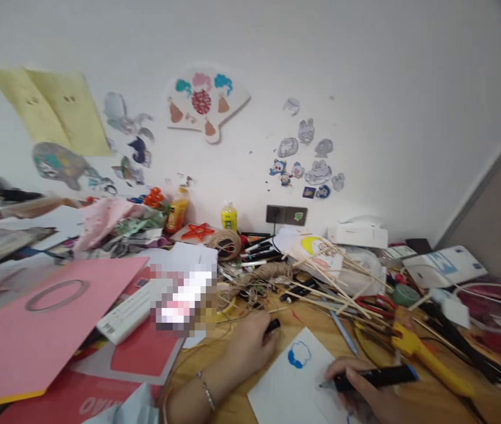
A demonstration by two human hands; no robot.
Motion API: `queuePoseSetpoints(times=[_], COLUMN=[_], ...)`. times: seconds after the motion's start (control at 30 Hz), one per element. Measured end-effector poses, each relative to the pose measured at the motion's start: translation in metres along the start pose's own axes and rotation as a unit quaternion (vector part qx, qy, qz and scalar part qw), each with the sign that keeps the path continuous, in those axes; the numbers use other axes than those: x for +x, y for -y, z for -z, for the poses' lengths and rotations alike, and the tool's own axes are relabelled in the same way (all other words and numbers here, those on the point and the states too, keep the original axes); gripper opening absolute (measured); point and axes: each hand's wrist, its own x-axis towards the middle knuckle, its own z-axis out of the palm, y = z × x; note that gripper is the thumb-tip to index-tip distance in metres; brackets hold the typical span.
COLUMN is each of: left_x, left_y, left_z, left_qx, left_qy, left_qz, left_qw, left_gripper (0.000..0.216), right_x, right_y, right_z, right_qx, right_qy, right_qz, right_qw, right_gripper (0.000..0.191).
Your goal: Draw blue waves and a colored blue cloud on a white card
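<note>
My right hand (361, 388) grips a black marker (381, 377) with a blue end, its tip just over a white sheet of paper (283, 386). On that sheet is a cloud-like outline (299, 355) in blue, its lower left filled in blue. Beyond the sheet's left edge, my left hand (253, 341) rests closed on the table with a short black marker cap (272, 325) poking out of its fingers. A bracelet circles the left wrist. Part of the right hand is cut off by the lower edge.
A pink board (56, 335) and a white box (131, 309) lie at left. Behind the hands sit twine (268, 274), loose sticks (334, 277) and several pens. A yellow glue gun (427, 353) is at right. Two bottles stand near the wall.
</note>
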Motion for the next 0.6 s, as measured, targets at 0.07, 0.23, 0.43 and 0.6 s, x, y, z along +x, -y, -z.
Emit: queuePoseSetpoints(times=[0.07, 0.23, 0.43, 0.6], left_x=[0.002, 0.002, -0.002, -0.002], left_y=[0.003, 0.001, -0.003, -0.004], left_z=[-0.002, -0.003, 0.006, 0.010], left_qx=[-0.018, -0.052, -0.082, -0.086], left_qy=[0.005, 0.039, 0.081, 0.108], left_qz=[-0.019, -0.075, -0.135, -0.148], left_qw=[1.000, 0.995, 0.984, 0.979], left_gripper=[0.007, 0.009, 0.029, 0.040], right_x=[0.007, 0.011, 0.011, 0.030], right_y=[0.008, 0.018, 0.027, 0.043], right_z=[0.002, 0.002, 0.011, 0.006], right_qx=[0.045, 0.092, 0.066, -0.012], right_qy=[0.059, 0.078, 0.081, 0.051], right_qz=[-0.014, -0.025, -0.018, 0.024], right_qw=[0.997, 0.992, 0.994, 0.998], right_gripper=[0.055, 0.051, 0.049, 0.043])
